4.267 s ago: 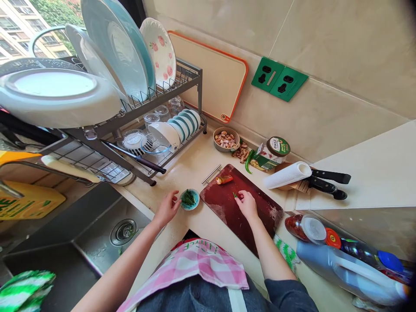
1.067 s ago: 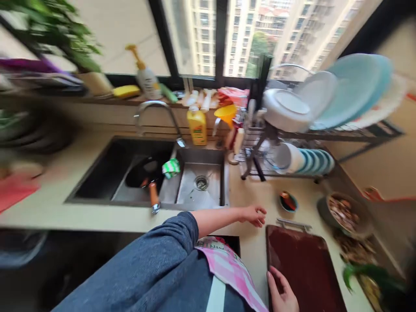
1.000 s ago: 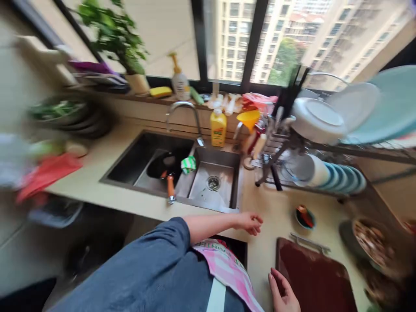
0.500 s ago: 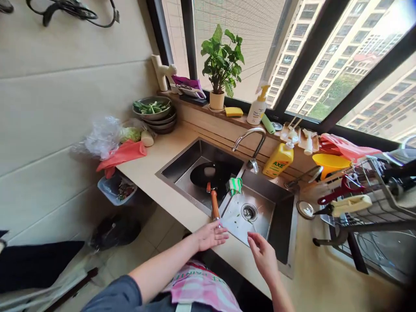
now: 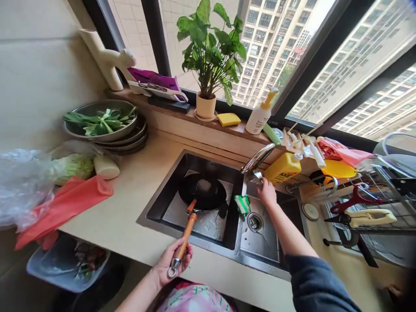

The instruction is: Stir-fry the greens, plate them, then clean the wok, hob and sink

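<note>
My left hand (image 5: 165,263) is closed around the wooden handle of a black frying pan (image 5: 214,200). The pan rests tilted in the left sink basin (image 5: 177,219), with the handle pointing back over the counter's front edge. Over at the faucet (image 5: 256,161), my right hand (image 5: 268,193) has its fingers on the lever; its fingertips are partly hidden. Below that arm, a green and white striped cloth or sponge (image 5: 242,205) lies on the divider by the right basin. Small green scraps lie near the drain (image 5: 255,222).
Stacked bowls (image 5: 134,138) with green leaves stand left, beside a cabbage (image 5: 73,167) and red plastic bag (image 5: 66,210). A scrap bin (image 5: 55,271) hangs below. The sill holds a potted plant (image 5: 205,106), yellow sponge (image 5: 229,119) and pump bottle (image 5: 259,118). A dish rack (image 5: 394,203) stands right.
My left hand has gone from open and empty to gripping the pan's handle. My right hand has reached forward to the faucet lever. The view has shifted closer to the sink.
</note>
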The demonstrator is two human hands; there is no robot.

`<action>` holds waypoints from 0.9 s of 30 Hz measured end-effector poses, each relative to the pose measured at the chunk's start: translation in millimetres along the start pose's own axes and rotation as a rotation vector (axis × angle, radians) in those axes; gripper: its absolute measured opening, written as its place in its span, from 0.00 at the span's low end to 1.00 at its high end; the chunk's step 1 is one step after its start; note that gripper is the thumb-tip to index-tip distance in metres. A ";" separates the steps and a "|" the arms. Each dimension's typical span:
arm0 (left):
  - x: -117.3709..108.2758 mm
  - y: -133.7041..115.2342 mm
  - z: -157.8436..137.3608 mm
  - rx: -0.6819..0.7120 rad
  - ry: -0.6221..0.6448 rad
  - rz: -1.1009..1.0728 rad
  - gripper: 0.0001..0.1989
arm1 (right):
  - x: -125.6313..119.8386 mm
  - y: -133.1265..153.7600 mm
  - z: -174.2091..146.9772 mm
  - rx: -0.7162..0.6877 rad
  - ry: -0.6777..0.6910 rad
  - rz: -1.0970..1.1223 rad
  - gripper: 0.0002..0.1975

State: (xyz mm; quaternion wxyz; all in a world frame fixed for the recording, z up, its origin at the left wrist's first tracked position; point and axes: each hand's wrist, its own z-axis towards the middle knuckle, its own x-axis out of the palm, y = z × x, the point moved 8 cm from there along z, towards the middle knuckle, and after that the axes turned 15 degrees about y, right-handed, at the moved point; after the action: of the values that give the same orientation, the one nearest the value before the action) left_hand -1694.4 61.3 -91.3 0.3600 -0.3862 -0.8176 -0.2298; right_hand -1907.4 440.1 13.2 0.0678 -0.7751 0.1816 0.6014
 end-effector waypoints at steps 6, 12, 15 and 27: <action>-20.4 -29.2 -4.7 -0.079 -0.015 0.216 0.09 | -3.3 13.0 49.8 0.069 0.162 -0.130 0.16; -28.2 -43.2 -12.4 -0.176 -0.209 0.702 0.25 | -0.9 12.3 55.3 0.045 0.180 -0.164 0.14; -19.3 -62.8 -25.0 -0.193 -0.296 0.914 0.24 | 0.9 10.9 56.3 0.034 0.185 -0.163 0.14; 27.4 -152.4 -53.7 -0.396 -0.388 1.480 0.14 | 23.3 64.9 3.1 -0.003 0.138 0.025 0.23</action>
State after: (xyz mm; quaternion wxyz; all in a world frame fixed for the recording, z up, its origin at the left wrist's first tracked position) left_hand -1805.8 -51.9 -51.1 0.1947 -0.9199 -0.3404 -0.0005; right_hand -1928.9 376.4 -2.6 0.0465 -0.8126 0.1948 0.5474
